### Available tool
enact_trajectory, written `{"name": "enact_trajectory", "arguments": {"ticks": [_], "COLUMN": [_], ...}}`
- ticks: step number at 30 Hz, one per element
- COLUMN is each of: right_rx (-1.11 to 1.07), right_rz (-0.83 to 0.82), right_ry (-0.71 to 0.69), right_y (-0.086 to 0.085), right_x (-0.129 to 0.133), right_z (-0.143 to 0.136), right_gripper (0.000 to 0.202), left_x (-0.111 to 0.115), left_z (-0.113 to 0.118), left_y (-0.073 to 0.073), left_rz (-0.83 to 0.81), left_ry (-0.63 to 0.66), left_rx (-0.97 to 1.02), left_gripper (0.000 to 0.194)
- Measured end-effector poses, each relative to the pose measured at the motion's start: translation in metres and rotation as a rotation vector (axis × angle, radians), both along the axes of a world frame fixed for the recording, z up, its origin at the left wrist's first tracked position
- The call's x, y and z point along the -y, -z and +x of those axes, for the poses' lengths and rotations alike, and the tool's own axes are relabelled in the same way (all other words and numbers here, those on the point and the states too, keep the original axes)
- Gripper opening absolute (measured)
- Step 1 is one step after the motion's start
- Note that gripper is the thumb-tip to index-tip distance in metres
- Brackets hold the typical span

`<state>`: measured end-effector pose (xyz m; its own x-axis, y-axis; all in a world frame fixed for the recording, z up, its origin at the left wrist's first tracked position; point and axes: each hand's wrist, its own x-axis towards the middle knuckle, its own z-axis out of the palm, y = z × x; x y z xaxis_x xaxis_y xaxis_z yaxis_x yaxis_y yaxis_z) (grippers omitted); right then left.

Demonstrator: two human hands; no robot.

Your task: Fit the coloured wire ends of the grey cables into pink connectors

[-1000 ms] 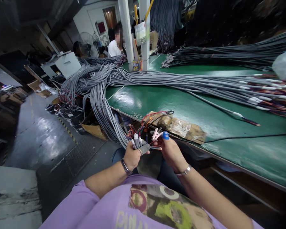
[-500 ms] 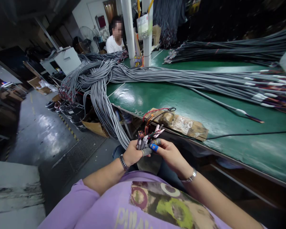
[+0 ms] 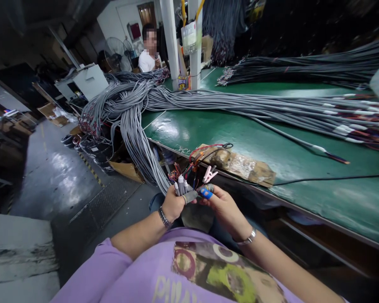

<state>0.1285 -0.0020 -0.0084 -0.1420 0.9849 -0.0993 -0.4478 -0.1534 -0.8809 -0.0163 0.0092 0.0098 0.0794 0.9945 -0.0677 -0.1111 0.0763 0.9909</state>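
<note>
My left hand (image 3: 176, 203) is closed round the ends of several grey cables (image 3: 181, 184), whose sleeved tips point up and away from me. Coloured wire ends (image 3: 174, 170) fan out just beyond them. Close beside it, my right hand (image 3: 216, 201) is pinched, with a blue wrap (image 3: 206, 193) on a finger and grey covers on others. What lies between its fingertips is too small to make out. A pink clip (image 3: 209, 174) with a red and a black lead near it sits just past the right fingertips, at the bench edge.
A long bundle of grey cables (image 3: 205, 99) crosses the green bench (image 3: 189, 130) and hangs over its left edge. A taped cardboard-like block (image 3: 240, 163) lies at the near edge. Dark cables (image 3: 290, 67) lie farther back. Across the bench is a person (image 3: 148, 54).
My hands have moved slightly apart; the left shifted a little left with the cable ends. The pink clip now shows clear of the wires. The person across the bench has raised a hand.
</note>
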Motion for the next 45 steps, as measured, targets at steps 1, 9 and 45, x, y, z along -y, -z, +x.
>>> {"name": "enact_trajectory", "arguments": {"ticks": [1, 9, 45], "right_rx": [-0.029, -0.244, -0.418], "right_rz": [-0.008, -0.181, -0.207], "right_ry": [-0.015, 0.022, -0.025], "right_y": [0.002, 0.022, 0.000], "right_x": [-0.001, -0.028, -0.042], "right_z": [0.003, 0.020, 0.015], "right_gripper": [0.024, 0.040, 0.033], "left_x": [0.000, -0.002, 0.002], "left_z": [-0.001, -0.001, 0.004], "left_y": [-0.003, -0.017, -0.012], "left_rz": [-0.001, -0.063, -0.019], "left_ry": [-0.004, 0.032, 0.037], "left_rx": [0.005, 0.049, 0.059], "left_gripper": [0.032, 0.034, 0.031]}}
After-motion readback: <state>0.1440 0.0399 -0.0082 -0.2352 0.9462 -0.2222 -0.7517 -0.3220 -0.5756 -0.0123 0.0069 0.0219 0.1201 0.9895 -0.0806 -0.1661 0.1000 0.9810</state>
